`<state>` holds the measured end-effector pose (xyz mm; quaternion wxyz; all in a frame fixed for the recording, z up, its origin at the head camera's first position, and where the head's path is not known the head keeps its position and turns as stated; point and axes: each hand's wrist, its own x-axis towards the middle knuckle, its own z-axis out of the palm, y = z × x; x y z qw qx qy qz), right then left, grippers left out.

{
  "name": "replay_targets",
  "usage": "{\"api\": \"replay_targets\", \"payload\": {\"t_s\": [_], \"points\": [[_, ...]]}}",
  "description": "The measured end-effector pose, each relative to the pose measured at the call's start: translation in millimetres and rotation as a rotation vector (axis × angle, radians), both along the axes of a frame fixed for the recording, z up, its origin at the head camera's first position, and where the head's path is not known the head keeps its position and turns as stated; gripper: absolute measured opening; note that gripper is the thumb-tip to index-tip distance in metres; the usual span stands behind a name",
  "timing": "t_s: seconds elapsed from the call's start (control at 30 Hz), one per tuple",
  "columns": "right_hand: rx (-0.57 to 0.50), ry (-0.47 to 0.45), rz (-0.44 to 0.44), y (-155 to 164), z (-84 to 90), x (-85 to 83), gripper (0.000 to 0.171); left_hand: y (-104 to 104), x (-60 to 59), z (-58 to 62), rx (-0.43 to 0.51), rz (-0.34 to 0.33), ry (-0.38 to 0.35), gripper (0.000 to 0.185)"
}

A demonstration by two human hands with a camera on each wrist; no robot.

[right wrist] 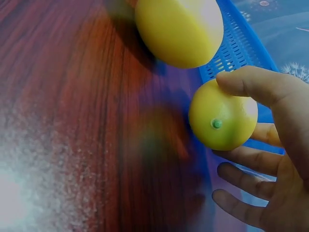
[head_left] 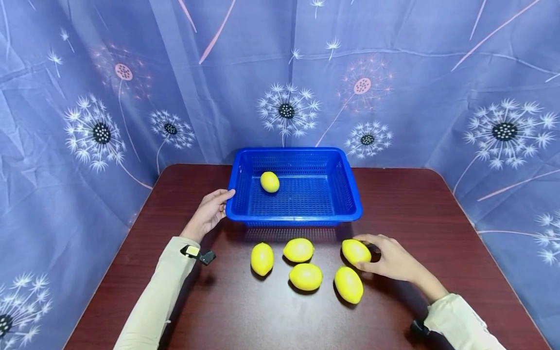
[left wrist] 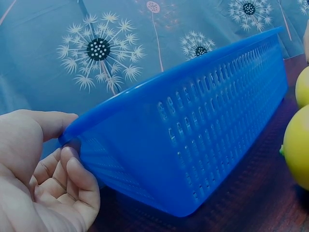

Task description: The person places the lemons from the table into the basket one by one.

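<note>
blue basket corner gripped by left hand, right hand pinching yellow lemon, four lemons just left of it

A staged recording booth rather than a lived-in room: blue dandelion-print fabric backdrop hangs creased on three sides, closely enclosing a dark red-brown wooden table.

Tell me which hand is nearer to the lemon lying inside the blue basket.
Left. The left hand holds the blue basket at its left rim, close to the lemon inside. The right hand is in front of the basket, its fingers round a lemon on the table.
</note>
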<state>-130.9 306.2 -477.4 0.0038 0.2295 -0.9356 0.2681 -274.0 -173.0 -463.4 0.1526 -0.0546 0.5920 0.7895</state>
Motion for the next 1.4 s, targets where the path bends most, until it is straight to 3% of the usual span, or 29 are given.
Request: {"api": "replay_targets", "payload": {"t_s": [0.3,0.63,0.8,1.0,1.4], "points": [[-0.006,0.029,-0.042,-1,6.3,3.6,0.061,0,-0.1,4.5,-0.004,-0.004,0.016,0.013],[-0.031,0.052,-0.029,-1,30.0,7.2,0.061,-3,-0.8,3.1,0.000,0.002,0.004,0.013],[-0.060,0.034,0.006,-1,48.1,7.6,0.061,-4,-0.9,2.7,-0.004,-0.004,0.007,0.013],[-0.119,0.078,0.093,0,77.4,2.7,0.063,-1,-1.1,3.1,-0.015,-0.004,0.002,0.012],[-0.091,0.109,0.177,-8,126.4,-28.8,0.065,0,-1.5,-0.4,-0.012,0.002,-0.003,0.011]]}}
